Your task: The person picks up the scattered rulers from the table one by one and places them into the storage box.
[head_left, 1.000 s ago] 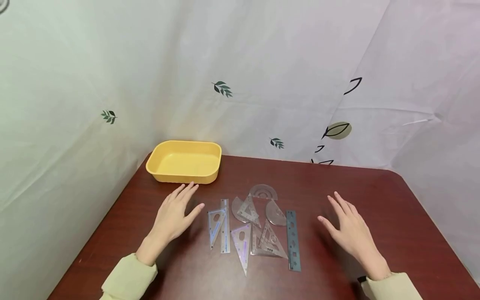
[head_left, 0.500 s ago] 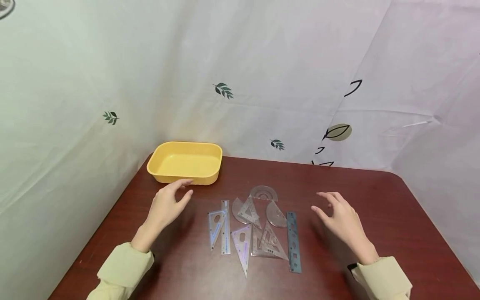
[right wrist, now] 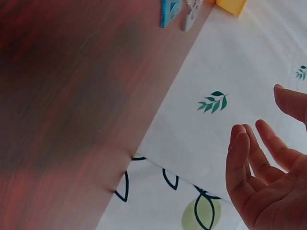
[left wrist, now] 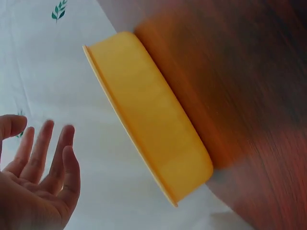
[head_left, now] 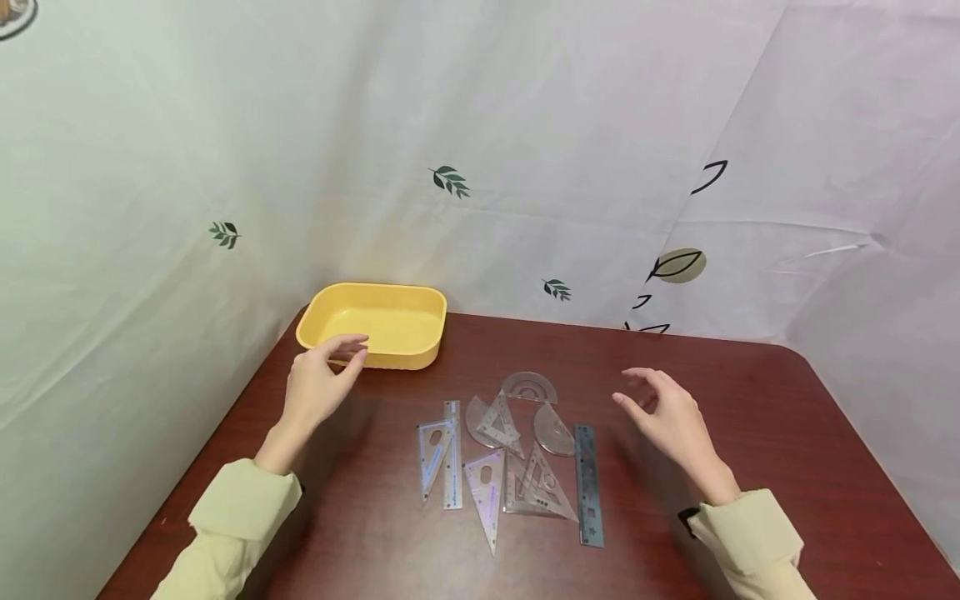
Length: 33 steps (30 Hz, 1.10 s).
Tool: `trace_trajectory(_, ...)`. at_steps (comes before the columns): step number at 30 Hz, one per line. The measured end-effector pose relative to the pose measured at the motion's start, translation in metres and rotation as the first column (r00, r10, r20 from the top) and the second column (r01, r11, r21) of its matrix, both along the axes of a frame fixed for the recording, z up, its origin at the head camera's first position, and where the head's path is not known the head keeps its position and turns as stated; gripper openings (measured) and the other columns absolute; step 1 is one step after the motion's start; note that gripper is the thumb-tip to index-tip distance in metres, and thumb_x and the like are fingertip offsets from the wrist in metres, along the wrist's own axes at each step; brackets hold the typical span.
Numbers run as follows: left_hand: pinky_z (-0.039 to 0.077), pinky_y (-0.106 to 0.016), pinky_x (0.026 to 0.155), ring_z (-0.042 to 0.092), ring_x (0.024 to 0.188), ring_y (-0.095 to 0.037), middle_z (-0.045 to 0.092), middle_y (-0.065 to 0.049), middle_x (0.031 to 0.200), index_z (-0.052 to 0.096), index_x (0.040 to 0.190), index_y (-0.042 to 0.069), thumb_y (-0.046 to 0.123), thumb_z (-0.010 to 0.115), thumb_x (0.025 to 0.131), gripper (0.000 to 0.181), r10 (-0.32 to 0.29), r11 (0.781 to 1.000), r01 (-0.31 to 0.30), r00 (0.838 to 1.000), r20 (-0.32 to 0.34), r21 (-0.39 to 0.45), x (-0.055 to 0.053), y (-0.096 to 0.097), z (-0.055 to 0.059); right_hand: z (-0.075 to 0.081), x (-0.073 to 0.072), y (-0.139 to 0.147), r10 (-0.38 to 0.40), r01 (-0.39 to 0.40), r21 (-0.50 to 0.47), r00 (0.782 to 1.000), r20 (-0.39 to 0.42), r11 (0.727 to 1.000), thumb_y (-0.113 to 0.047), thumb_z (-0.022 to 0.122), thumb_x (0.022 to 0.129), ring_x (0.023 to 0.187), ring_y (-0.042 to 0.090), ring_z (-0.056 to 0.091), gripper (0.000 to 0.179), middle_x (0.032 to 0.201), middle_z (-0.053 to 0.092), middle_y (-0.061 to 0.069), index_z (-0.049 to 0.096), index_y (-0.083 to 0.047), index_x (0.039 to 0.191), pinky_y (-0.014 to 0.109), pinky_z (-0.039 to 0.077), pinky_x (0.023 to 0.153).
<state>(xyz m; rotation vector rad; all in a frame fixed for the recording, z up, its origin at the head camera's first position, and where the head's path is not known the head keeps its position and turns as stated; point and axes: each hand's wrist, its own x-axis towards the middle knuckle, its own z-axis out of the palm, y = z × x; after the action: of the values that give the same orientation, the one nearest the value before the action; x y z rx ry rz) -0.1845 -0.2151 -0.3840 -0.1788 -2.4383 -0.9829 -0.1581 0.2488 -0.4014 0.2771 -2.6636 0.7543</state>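
My left hand (head_left: 315, 385) hovers in front of the yellow basin (head_left: 381, 361), fingers loosely bent and holding nothing. In the left wrist view the basin's side wall (left wrist: 144, 115) stands apart from the fingers. On the right, my right hand (head_left: 670, 419) hangs above the table, relaxed and holding nothing, nearest to a blue-green ruler (head_left: 588, 487). Between the hands lie clear drawing tools: a blue-marked set square (head_left: 431, 467) overlapping a clear ruler (head_left: 452, 475), a purple-marked set square (head_left: 489, 508), more set squares (head_left: 558, 502) and several protractors (head_left: 528, 385).
The dark red-brown table (head_left: 525, 567) has a rounded far right corner. White cloth (head_left: 570, 125) with leaf prints hangs behind it and along both sides. The basin stands at the table's far left, close to the cloth.
My left hand has moved up and left, toward the basin's front. The right hand has shifted slightly left and up. Fingers of both have gone from spread to more bent. The drawing tools have stayed put.
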Motion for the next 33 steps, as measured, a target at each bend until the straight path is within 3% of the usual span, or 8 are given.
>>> trace_trajectory(4,0.054,-0.02,0.065,0.069,0.092,-0.027,0.072,-0.01,0.106,0.072,0.11,0.01,0.02,0.067,0.09,0.023,0.03,0.998,-0.032,0.999,0.035,0.053,-0.011,-0.011,0.001,0.0,-0.006,-0.005,0.009,-0.009,-0.018,1.0,0.011,1.0,-0.024,0.075,0.085,0.07,0.011,0.058,0.037,0.093,0.067,0.005,0.062,-0.012,0.117,0.027,0.047,0.062)
trace_trajectory(8,0.041,-0.007,0.063,0.063,0.102,-0.031,0.068,-0.014,0.116,0.071,0.111,0.008,0.021,0.067,0.09,0.026,0.061,0.995,-0.065,0.997,0.052,0.07,-0.022,-0.023,0.002,0.0,-0.011,-0.011,0.014,-0.013,-0.049,1.0,0.006,0.999,-0.023,0.075,0.084,0.069,0.01,0.057,0.037,0.086,0.066,0.002,0.061,-0.011,0.116,0.024,0.047,0.062)
trace_trajectory(15,0.043,-0.028,0.074,0.059,0.098,-0.025,0.066,-0.015,0.12,0.07,0.115,0.007,0.029,0.064,0.092,0.032,0.133,0.984,-0.144,0.986,0.101,0.109,-0.037,-0.039,0.005,0.0,-0.016,-0.017,0.029,-0.027,-0.096,0.999,0.025,0.995,-0.022,0.074,0.085,0.069,0.011,0.057,0.03,0.083,0.066,0.003,0.062,-0.009,0.109,0.022,0.045,0.061)
trace_trajectory(18,0.042,-0.02,0.07,0.057,0.091,-0.018,0.067,-0.014,0.117,0.07,0.115,0.008,0.031,0.065,0.091,0.034,0.17,0.973,-0.185,0.979,0.113,0.142,-0.043,-0.044,0.006,0.0,-0.017,-0.02,0.025,-0.02,-0.106,0.998,0.051,0.994,-0.024,0.074,0.086,0.067,0.011,0.056,0.025,0.078,0.063,0.003,0.063,-0.009,0.102,0.022,0.044,0.058)
trace_trajectory(22,0.044,-0.021,0.078,0.055,0.088,-0.017,0.068,-0.015,0.114,0.07,0.113,0.006,0.031,0.068,0.088,0.035,0.195,0.959,-0.213,0.974,0.112,0.186,-0.051,-0.05,0.007,0.0,-0.021,-0.025,0.027,-0.016,-0.118,0.995,0.091,0.993,-0.026,0.074,0.086,0.064,0.01,0.055,0.022,0.074,0.06,0.003,0.062,-0.01,0.097,0.021,0.042,0.055)
trace_trajectory(27,0.04,-0.018,0.077,0.053,0.087,-0.013,0.068,-0.016,0.111,0.07,0.115,0.007,0.037,0.067,0.088,0.04,0.237,0.943,-0.269,0.956,0.172,0.198,-0.059,-0.057,0.005,-0.003,-0.026,-0.03,0.047,-0.029,-0.145,0.991,0.126,0.989,-0.029,0.073,0.086,0.067,0.013,0.057,0.024,0.076,0.062,0.003,0.063,-0.011,0.098,0.022,0.043,0.056)
trace_trajectory(30,0.039,-0.017,0.078,0.056,0.093,-0.018,0.067,-0.016,0.115,0.068,0.118,0.007,0.041,0.066,0.088,0.045,0.254,0.93,-0.302,0.94,0.229,0.207,-0.064,-0.061,0.001,-0.003,-0.028,-0.031,0.059,-0.035,-0.168,0.988,0.143,0.985,-0.031,0.072,0.087,0.071,0.015,0.061,0.025,0.081,0.066,0.004,0.064,-0.012,0.101,0.024,0.046,0.058)
trace_trajectory(33,0.044,-0.027,0.089,0.057,0.11,-0.029,0.062,-0.017,0.126,0.064,0.125,0.005,0.046,0.063,0.089,0.055,0.242,0.927,-0.312,0.922,0.301,0.21,-0.07,-0.067,-0.003,-0.002,-0.028,-0.03,0.061,-0.033,-0.181,0.986,0.153,0.983,-0.03,0.073,0.087,0.076,0.016,0.064,0.024,0.087,0.069,0.005,0.065,-0.013,0.102,0.025,0.047,0.061)
